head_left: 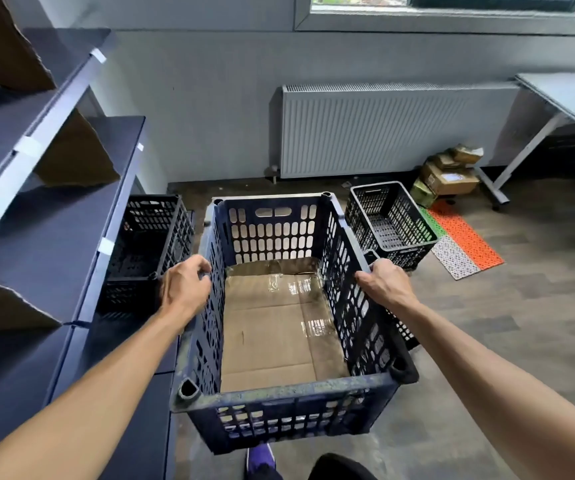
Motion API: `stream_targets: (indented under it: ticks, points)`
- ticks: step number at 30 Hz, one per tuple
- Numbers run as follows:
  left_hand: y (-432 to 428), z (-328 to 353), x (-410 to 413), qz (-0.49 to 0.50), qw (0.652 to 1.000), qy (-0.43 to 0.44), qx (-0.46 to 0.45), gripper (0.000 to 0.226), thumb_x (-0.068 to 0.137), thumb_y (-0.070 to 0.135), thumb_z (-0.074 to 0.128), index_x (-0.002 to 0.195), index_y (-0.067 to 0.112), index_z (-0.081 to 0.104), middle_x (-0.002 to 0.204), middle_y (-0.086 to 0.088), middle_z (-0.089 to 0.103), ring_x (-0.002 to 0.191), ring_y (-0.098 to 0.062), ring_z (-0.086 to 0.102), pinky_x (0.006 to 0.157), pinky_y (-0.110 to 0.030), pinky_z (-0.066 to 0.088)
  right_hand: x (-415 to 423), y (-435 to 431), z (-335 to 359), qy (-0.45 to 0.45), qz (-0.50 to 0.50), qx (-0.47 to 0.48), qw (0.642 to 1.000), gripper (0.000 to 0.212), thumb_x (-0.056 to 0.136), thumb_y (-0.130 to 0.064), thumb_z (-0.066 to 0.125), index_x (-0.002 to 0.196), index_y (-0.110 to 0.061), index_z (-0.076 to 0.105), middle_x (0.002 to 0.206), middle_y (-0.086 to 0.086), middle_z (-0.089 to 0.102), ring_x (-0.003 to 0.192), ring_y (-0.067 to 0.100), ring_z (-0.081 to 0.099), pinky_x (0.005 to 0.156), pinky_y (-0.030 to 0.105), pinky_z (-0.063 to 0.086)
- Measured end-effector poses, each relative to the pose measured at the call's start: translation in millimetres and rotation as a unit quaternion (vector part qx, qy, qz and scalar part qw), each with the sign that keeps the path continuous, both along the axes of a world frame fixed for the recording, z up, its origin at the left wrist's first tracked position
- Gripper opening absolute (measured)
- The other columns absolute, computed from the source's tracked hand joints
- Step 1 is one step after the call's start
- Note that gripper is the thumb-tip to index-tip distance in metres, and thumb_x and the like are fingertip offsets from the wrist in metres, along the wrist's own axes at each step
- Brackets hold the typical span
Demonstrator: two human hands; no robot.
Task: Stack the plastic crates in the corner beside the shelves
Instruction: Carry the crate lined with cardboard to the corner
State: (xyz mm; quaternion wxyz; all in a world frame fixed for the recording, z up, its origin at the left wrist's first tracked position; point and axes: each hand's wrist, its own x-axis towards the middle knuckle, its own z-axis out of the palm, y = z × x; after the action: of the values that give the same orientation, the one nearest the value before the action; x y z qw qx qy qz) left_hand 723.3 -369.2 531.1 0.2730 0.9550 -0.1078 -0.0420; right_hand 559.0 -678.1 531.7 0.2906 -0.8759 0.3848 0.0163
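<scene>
A large dark blue plastic crate (289, 400) with slotted walls and a cardboard sheet on its bottom is held up in front of me. My left hand (184, 289) grips its left rim and my right hand (384, 284) grips its right rim. A black crate (151, 244) stands in the corner on the left, right beside the dark shelves (47, 216). Another black crate (390, 223) sits on the floor to the right, and part of a further crate shows behind the held crate's right wall.
A white radiator (383, 129) hangs on the back wall under a window. Cardboard boxes (448, 174) lie near a table leg (521, 157) at the right. An orange, green and white mat (462, 240) lies on the wooden floor. My shoe (260, 459) shows below the crate.
</scene>
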Motion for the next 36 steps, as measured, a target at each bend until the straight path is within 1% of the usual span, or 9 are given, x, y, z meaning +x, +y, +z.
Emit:
stream_targets:
  ticks: [6, 10, 12, 14, 17, 21, 25, 30, 36]
  points:
    - [-7.4, 6.5, 59.0, 0.012, 1.000, -0.005, 0.002, 0.014, 0.084, 0.013, 0.062, 0.090, 0.026, 0.065, 0.087, -0.003, 0.072, 0.081, -0.026, 0.066, 0.068, -0.029, 0.049, 65.4, -17.0, 1.5, -0.007, 0.024, -0.002, 1.000, 0.024, 0.084, -0.031, 0.053, 0.068, -0.016, 0.045, 0.066, 0.006, 0.052, 0.058, 0.020, 0.047, 0.056, 0.036, 0.042]
    - [-24.9, 6.1, 97.2, 0.033, 0.999, -0.006, 0.010, 0.013, 0.084, 0.014, 0.063, 0.088, 0.026, 0.065, 0.089, -0.001, 0.073, 0.085, -0.026, 0.065, 0.072, -0.029, 0.050, 118.3, -40.4, -3.8, 0.004, 0.031, -0.004, 0.999, 0.026, 0.084, -0.031, 0.054, 0.066, -0.012, 0.051, 0.069, 0.012, 0.063, 0.060, 0.025, 0.057, 0.058, 0.034, 0.047]
    - [-36.1, 4.9, 115.2, 0.044, 0.999, -0.001, 0.022, 0.012, 0.084, 0.014, 0.063, 0.088, 0.025, 0.066, 0.089, -0.001, 0.073, 0.087, -0.026, 0.066, 0.074, -0.029, 0.049, 143.9, -53.6, -6.4, 0.012, 0.043, -0.008, 0.999, 0.030, 0.084, -0.032, 0.055, 0.063, -0.010, 0.053, 0.070, 0.013, 0.065, 0.063, 0.026, 0.061, 0.056, 0.032, 0.044]
    - [-51.7, 4.0, 135.8, 0.053, 0.998, 0.004, 0.033, 0.012, 0.084, 0.014, 0.062, 0.087, 0.025, 0.066, 0.089, 0.000, 0.072, 0.088, -0.026, 0.065, 0.073, -0.028, 0.047, 170.5, -72.0, -9.3, 0.015, 0.053, -0.004, 0.998, 0.032, 0.083, -0.032, 0.056, 0.062, -0.008, 0.054, 0.066, 0.011, 0.064, 0.061, 0.026, 0.060, 0.053, 0.030, 0.041]
    - [-74.8, 4.7, 166.7, 0.060, 0.997, 0.015, 0.050, 0.011, 0.083, 0.015, 0.062, 0.085, 0.026, 0.066, 0.089, 0.001, 0.073, 0.088, -0.026, 0.066, 0.070, -0.027, 0.046, 206.0, -99.5, -12.5, 0.014, 0.080, 0.008, 0.997, 0.035, 0.083, -0.033, 0.057, 0.057, -0.012, 0.046, 0.054, 0.005, 0.055, 0.053, 0.024, 0.055, 0.051, 0.028, 0.037]
    - [-102.5, 1.2, 201.8, 0.068, 0.995, 0.025, 0.063, 0.009, 0.082, 0.018, 0.062, 0.085, 0.025, 0.065, 0.088, 0.003, 0.073, 0.087, -0.025, 0.066, 0.069, -0.026, 0.047, 248.1, -134.4, -13.5, 0.023, 0.102, 0.010, 0.995, 0.036, 0.085, -0.036, 0.057, 0.059, -0.011, 0.054, 0.059, 0.008, 0.063, 0.058, 0.027, 0.062, 0.053, 0.030, 0.045]
    - [-124.0, 0.7, 235.0, 0.073, 0.995, 0.029, 0.060, 0.007, 0.081, 0.019, 0.062, 0.082, 0.026, 0.063, 0.084, 0.005, 0.071, 0.082, -0.023, 0.065, 0.068, -0.026, 0.048, 288.5, -160.5, -8.0, 0.014, 0.116, 0.005, 0.993, 0.035, 0.084, -0.034, 0.057, 0.059, -0.010, 0.049, 0.055, 0.006, 0.055, 0.053, 0.025, 0.054, 0.049, 0.029, 0.037]
    - [-143.4, -4.4, 285.1, 0.072, 0.995, 0.036, 0.062, 0.008, 0.081, 0.020, 0.062, 0.081, 0.028, 0.061, 0.082, 0.005, 0.071, 0.080, -0.024, 0.066, 0.068, -0.030, 0.054, 338.6, -181.1, -6.1, 0.013, 0.110, 0.001, 0.994, 0.032, 0.081, -0.033, 0.056, 0.067, -0.005, 0.061, 0.064, 0.013, 0.065, 0.063, 0.032, 0.063, 0.056, 0.033, 0.046]
    - [-161.2, -18.2, 371.0, 0.044, 0.997, 0.034, 0.056, 0.007, 0.082, 0.021, 0.061, 0.083, 0.028, 0.062, 0.087, 0.005, 0.071, 0.083, -0.025, 0.065, 0.068, -0.029, 0.052, 408.5, -196.5, -15.9, 0.039, 0.088, -0.004, 0.995, 0.035, 0.075, -0.040, 0.053, 0.071, -0.006, 0.064, 0.067, 0.011, 0.067, 0.067, 0.032, 0.065, 0.064, 0.035, 0.052]
